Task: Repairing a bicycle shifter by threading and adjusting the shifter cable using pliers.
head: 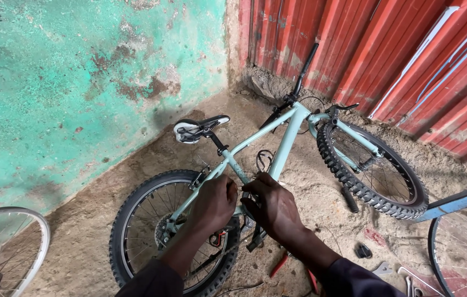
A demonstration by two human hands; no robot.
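**Two hands at a bicycle's crank area**

Head view: a pale green bicycle frame (pixel 286 137) is seen lying on sandy ground, its long axis running lower left to upper right. The left hand (pixel 215 202) and right hand (pixel 273 206), fingers curled, are closed around parts at the bottom bracket, directly beneath them. Knobby rubber tyres are visible.

Pale green bike (pixel 288 140) lying on sandy ground

It leans on its side, saddle toward the teal wall, knobby front wheel turned by the red sheeting.
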